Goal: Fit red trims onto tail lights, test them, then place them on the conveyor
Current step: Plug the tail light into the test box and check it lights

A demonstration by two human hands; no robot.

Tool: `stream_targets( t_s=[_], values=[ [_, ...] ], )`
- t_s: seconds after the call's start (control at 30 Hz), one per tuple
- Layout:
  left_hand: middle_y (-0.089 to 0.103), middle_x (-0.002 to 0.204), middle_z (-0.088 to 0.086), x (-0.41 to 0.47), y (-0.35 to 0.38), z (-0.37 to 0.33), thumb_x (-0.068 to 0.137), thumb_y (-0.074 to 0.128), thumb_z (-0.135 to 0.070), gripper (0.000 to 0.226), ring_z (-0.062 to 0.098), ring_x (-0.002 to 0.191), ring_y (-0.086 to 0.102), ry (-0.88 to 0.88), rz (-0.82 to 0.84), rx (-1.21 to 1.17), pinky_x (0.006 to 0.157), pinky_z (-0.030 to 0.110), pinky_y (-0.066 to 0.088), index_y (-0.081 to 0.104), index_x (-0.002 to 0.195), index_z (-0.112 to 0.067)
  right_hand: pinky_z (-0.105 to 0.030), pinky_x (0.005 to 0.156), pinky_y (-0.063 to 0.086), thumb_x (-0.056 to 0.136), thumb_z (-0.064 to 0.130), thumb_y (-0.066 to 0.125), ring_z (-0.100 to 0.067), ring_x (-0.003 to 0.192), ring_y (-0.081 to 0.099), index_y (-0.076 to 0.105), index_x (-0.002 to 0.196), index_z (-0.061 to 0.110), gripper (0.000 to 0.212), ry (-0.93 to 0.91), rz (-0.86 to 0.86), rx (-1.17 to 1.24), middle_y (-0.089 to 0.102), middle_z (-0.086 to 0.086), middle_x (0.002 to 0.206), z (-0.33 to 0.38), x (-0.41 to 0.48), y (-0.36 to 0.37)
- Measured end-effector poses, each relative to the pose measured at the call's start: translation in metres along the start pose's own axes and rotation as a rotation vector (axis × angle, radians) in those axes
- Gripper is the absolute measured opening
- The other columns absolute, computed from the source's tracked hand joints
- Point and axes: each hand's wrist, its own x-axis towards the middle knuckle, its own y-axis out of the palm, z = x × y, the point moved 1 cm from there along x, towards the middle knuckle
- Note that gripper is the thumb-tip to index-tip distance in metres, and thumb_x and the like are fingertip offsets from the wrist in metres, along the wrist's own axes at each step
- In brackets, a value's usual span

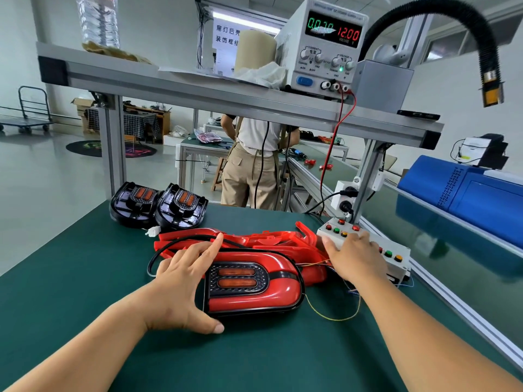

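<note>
A tail light with a red trim fitted (pixel 254 287) lies on the green table (pixel 85 278), its two amber lamps lit dimly. My left hand (pixel 181 281) holds its left end, thumb at the front edge and fingers spread over the back. My right hand (pixel 353 258) rests with fingers stretched on the white button box (pixel 396 256) to the right. Behind the light lies a pile of loose red trims (pixel 254 239). Two black tail lights without trims (pixel 158 205) stand at the back left. Thin wires run from the light toward the box.
A power supply (pixel 322 46) on the shelf above reads 12.00 volts. The green conveyor (pixel 424 222) runs along the right side, with a blue machine (pixel 467 188) beyond it. A person stands at a bench behind. A black hose (pixel 481 38) hangs at the upper right.
</note>
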Motion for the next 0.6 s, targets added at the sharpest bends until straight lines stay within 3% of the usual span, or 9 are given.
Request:
stream_targets(
  t_s=[0.1, 0.2, 0.3, 0.6],
  values=[
    [-0.004, 0.144, -0.033, 0.0, -0.001, -0.001, 0.046, 0.068, -0.08, 0.14, 0.003, 0.136, 0.004, 0.0, 0.008, -0.008, 0.116, 0.034, 0.002, -0.044, 0.127, -0.058, -0.045, 0.095, 0.045, 0.091, 0.073, 0.019, -0.037, 0.134, 0.036, 0.039, 0.142, 0.004, 0.087, 0.104, 0.003, -0.074, 0.029, -0.021, 0.155, -0.02, -0.004, -0.001],
    [-0.004, 0.144, -0.033, 0.0, -0.001, -0.001, 0.046, 0.069, -0.08, 0.141, 0.003, 0.136, 0.004, 0.005, 0.007, -0.012, 0.116, 0.034, 0.002, -0.044, 0.127, -0.058, -0.045, 0.1, 0.042, 0.089, 0.076, 0.018, -0.036, 0.135, 0.035, 0.04, 0.142, 0.004, 0.092, 0.153, 0.028, -0.095, 0.036, -0.02, 0.15, -0.034, -0.007, 0.002],
    [-0.002, 0.148, -0.029, 0.001, 0.0, 0.0, 0.044, 0.068, -0.081, 0.141, 0.007, 0.14, 0.004, 0.008, -0.005, -0.017, 0.119, 0.037, 0.002, -0.042, 0.129, -0.058, -0.044, 0.099, 0.041, 0.087, 0.078, 0.014, -0.035, 0.129, 0.039, 0.043, 0.139, 0.003, 0.095, 0.13, 0.021, -0.123, 0.042, -0.018, 0.142, -0.04, -0.01, 0.007],
    [-0.001, 0.152, -0.025, 0.002, 0.002, 0.003, 0.043, 0.068, -0.083, 0.142, 0.005, 0.141, 0.002, 0.008, -0.016, -0.02, 0.119, 0.038, 0.002, -0.04, 0.131, -0.058, -0.046, 0.101, 0.043, 0.086, 0.08, 0.013, -0.034, 0.132, 0.037, 0.045, 0.139, 0.006, 0.097, 0.097, 0.032, -0.163, 0.036, -0.018, 0.149, -0.042, -0.014, 0.007]
  ],
)
